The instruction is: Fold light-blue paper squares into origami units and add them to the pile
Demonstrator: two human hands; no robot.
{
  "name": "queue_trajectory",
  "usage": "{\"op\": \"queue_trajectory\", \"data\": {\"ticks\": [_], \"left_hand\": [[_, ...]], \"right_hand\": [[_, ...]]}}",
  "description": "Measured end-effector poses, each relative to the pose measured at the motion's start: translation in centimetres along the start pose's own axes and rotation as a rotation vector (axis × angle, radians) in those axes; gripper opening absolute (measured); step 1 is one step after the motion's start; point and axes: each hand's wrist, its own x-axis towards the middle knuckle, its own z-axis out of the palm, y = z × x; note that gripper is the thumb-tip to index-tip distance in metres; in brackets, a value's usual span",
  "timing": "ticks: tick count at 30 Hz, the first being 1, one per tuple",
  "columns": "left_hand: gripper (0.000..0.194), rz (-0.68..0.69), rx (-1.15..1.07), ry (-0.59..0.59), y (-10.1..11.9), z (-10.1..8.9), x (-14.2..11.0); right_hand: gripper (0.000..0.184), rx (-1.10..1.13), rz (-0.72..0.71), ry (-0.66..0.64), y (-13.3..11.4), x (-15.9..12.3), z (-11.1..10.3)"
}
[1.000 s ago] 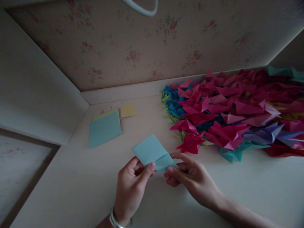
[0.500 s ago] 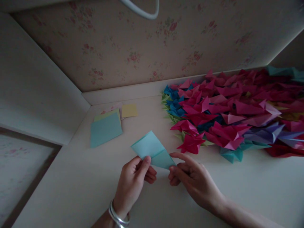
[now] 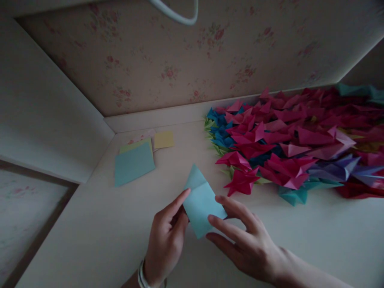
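A folded piece of light blue origami paper is held above the white tabletop, one corner pointing away from me. My left hand grips it along the left edge; its index finger lies at the upper left side and the thumb by the lower left edge. On the right, my right hand has two fingertips on the paper's face near the right corner, with the thumb by the lower right edge. Part of that corner is hidden under the fingers.
Several folded paper pieces, mostly pink with blue, green, purple and red, cover the right side of the white table. Flat blue sheets and a small yellow sheet lie at the back left. A white cable hangs above.
The blue paper has been turned so its bottom corner points toward me, and its shape looks narrower. My right fingers have moved from its lower right corner onto its face.
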Motion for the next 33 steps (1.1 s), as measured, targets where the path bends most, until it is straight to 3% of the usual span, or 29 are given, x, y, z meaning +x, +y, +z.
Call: {"op": "queue_trajectory", "data": {"ticks": [4,10,14,18,21,28,33], "left_hand": [[0.035,0.037,-0.015,0.0,0.2,0.2,-0.2],[0.03,0.191,-0.004,-0.013,0.3,0.2,0.0],[0.033,0.254,-0.002,-0.046,0.4,0.1,0.0],[0.04,0.268,-0.008,-0.083,0.2,0.2,-0.3],[0.044,0.299,-0.018,-0.104,0.0,0.3,-0.3],[0.035,0.521,0.095,-0.023,-0.4,0.0,0.1],[0.032,0.444,0.029,-0.066,-0.5,0.2,-0.5]], "right_hand": [[0.021,0.027,0.008,0.01,0.2,0.3,-0.4],[0.012,0.062,0.027,0.083,0.3,0.7,-0.9],[0.031,0.051,-0.018,0.079,0.1,0.9,-1.2],[0.011,0.083,-0.013,0.115,0.1,1.4,-1.3],[0.015,0.117,0.019,0.177,0.2,1.7,-1.3],[0.021,0.137,0.02,0.139,0.5,1.4,-1.4],[0.018,0.17,0.003,0.131,0.5,1.3,-1.4]]}}
